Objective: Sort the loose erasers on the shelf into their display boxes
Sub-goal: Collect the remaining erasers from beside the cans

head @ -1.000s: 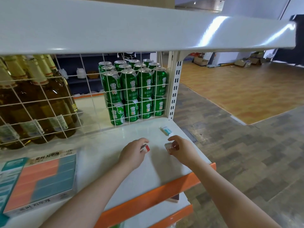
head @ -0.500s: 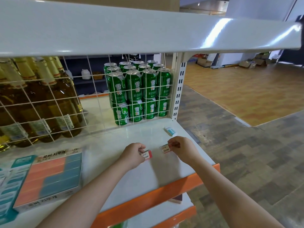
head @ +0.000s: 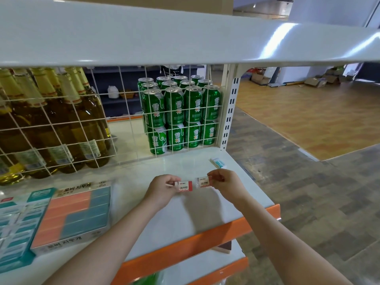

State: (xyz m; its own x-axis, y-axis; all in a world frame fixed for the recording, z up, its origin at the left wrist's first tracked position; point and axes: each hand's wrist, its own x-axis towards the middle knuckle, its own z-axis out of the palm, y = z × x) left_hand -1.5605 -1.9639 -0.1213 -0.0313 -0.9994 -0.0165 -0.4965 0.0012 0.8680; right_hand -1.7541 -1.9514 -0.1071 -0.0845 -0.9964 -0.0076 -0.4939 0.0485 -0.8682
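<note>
My left hand [head: 162, 190] pinches a small white-and-red 2B eraser [head: 184, 186] just above the white shelf [head: 185, 214]. My right hand [head: 225, 184] pinches a second, matching 2B eraser [head: 202, 182], and the two erasers sit side by side with a small gap. A loose teal-and-white eraser [head: 218, 163] lies on the shelf behind my right hand, near the back right corner. At the left stands an orange-and-teal display box [head: 76, 214] of erasers, and beside it a teal display box [head: 14, 227] holding several teal erasers.
A white wire grid [head: 131, 128] closes the back of the shelf, with green cans [head: 181, 112] and amber bottles [head: 51, 124] behind it. Another shelf [head: 164, 33] hangs overhead. An orange front rail [head: 195, 241] edges the shelf; the floor drops away at right.
Both hands have lifted off the shelf with an eraser each and turned them label-up, side by side. The view has shifted slightly down and left.
</note>
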